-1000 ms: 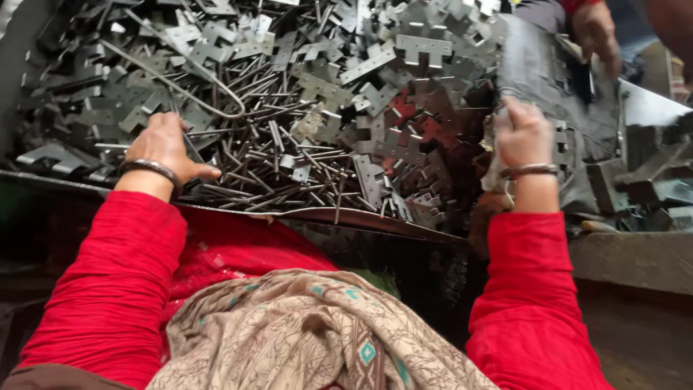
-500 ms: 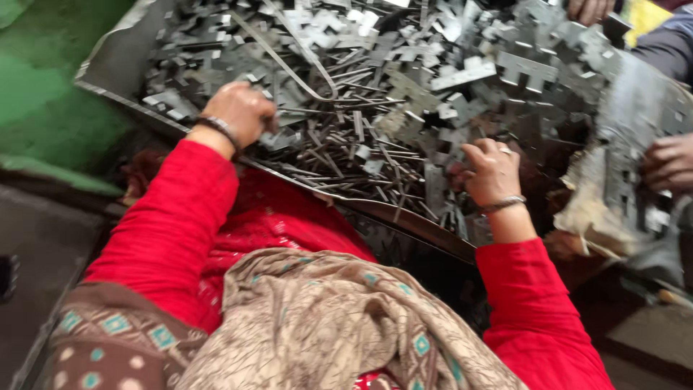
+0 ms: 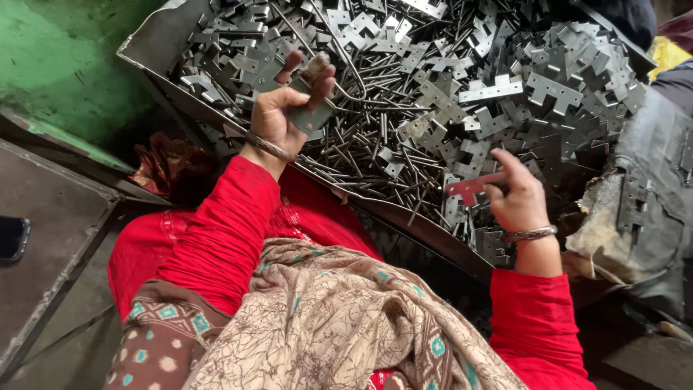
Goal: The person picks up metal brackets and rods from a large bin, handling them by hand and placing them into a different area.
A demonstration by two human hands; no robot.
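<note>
**Hand Positions Over the Metal Parts Tray**

The left hand point(image 3: 292, 108) is raised above the near edge of the tray, palm turned toward the camera, fingers curled shut around a grey flat metal bracket point(image 3: 312, 115). The thumb and forefinger pinch the upper end of the bracket; its lower end projects below the palm. A metal bangle point(image 3: 268, 146) sits on the left wrist.

The right hand point(image 3: 516, 198) is held over the right part of the tray. The thumb and forefinger are closed on a red-tinted flat bracket point(image 3: 471, 186), which extends to the left of the fingertips and lies roughly level. The remaining fingers are loosely bent. A second bangle point(image 3: 530, 233) circles the right wrist.

Both arms wear red sleeves point(image 3: 227, 224). A beige patterned shawl point(image 3: 325, 325) covers the lap in the foreground.

The tray point(image 3: 155, 43) is a shallow grey sheet-metal pan, tilted across the view. It holds a dense heap of cross-shaped flat brackets point(image 3: 552, 87) along the top and right, and a mass of thin metal rods point(image 3: 375, 152) in the centre, between the two hands.

Left of the tray is a green painted surface point(image 3: 65, 65). A dark phone point(image 3: 13, 238) lies at the left edge on a grey desk point(image 3: 50, 245). A worn grey bundle with brackets on it point(image 3: 642, 209) lies just right of the right hand.
</note>
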